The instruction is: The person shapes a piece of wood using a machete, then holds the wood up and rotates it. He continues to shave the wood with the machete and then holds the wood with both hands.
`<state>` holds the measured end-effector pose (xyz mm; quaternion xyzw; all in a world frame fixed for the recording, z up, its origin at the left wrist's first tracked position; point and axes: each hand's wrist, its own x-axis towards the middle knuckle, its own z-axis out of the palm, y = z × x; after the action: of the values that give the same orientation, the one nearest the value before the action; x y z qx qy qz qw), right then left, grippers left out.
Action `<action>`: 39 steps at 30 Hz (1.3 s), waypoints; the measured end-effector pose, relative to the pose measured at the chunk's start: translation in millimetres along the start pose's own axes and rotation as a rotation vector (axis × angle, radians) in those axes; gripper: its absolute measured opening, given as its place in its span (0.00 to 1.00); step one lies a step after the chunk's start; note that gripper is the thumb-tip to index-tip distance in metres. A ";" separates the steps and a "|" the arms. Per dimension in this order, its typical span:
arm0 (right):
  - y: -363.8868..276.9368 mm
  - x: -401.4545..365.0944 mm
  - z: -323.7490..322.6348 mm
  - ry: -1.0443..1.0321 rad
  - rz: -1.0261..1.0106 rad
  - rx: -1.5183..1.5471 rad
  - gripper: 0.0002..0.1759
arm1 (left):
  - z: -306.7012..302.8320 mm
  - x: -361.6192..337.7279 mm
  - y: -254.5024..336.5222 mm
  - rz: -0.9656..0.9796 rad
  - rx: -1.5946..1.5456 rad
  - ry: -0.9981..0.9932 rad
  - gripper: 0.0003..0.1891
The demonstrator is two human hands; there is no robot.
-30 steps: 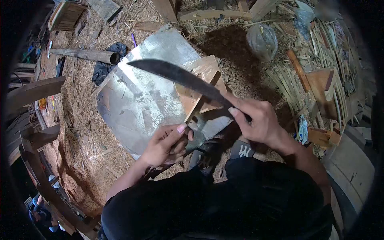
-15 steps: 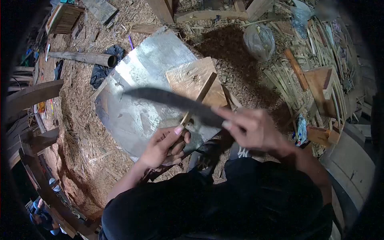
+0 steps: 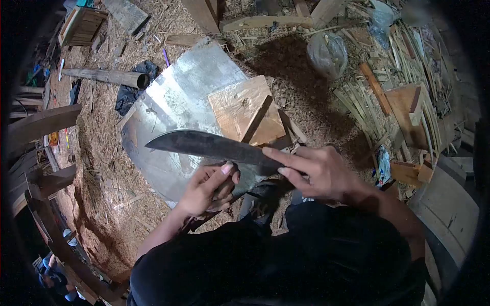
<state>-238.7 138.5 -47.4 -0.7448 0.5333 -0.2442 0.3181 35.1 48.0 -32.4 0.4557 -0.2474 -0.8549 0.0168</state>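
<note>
As the work stands: midway, by my reading. The long, dark, curved steel knife (image 3: 204,144) lies level across the wood just above the left hand, and I cannot tell whether its edge bites.
Right hand (image 3: 319,173): closed round the knife's handle, with the forefinger stretched along the back of the blade. The tip points to the person's left.
Left hand (image 3: 206,189): fingers curled tight round the lower end of a thin brown wooden strip (image 3: 258,120), thumb raised just under the blade.
Strip: slants up and away from the left hand, passes under the knife, and its far end rests on the square pale wooden block (image 3: 237,104).
Block: lies on a dull silver sheet of metal (image 3: 189,84) spread over the floor.
Done, as far as shows: pale shavings and chips cover the earth floor (image 3: 102,148), and a heap of thin split slats (image 3: 357,102) lies to the right. This suggests many pieces are already worked.
Left: I cannot tell whether this strip is finished, because shadow and the blade hide its surface.
Nearby: a crumpled clear plastic bag (image 3: 329,51) and a grey round pole (image 3: 104,76), both well apart from the hands.
</note>
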 end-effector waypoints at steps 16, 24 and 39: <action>-2.3 -3.1 5.4 -0.004 0.047 0.008 0.27 | -2.6 6.0 -9.6 0.186 0.197 0.124 0.14; 22.1 3.4 8.0 0.054 0.053 -0.063 0.25 | -5.5 8.1 -10.6 0.227 0.169 0.095 0.14; 37.1 13.8 -7.7 0.472 0.061 0.009 0.25 | 10.5 -1.2 0.5 0.281 0.375 0.185 0.13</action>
<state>-263.6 115.3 -69.1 -0.6490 0.6142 -0.4042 0.1954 27.5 52.2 -26.4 0.4882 -0.4600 -0.7380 0.0733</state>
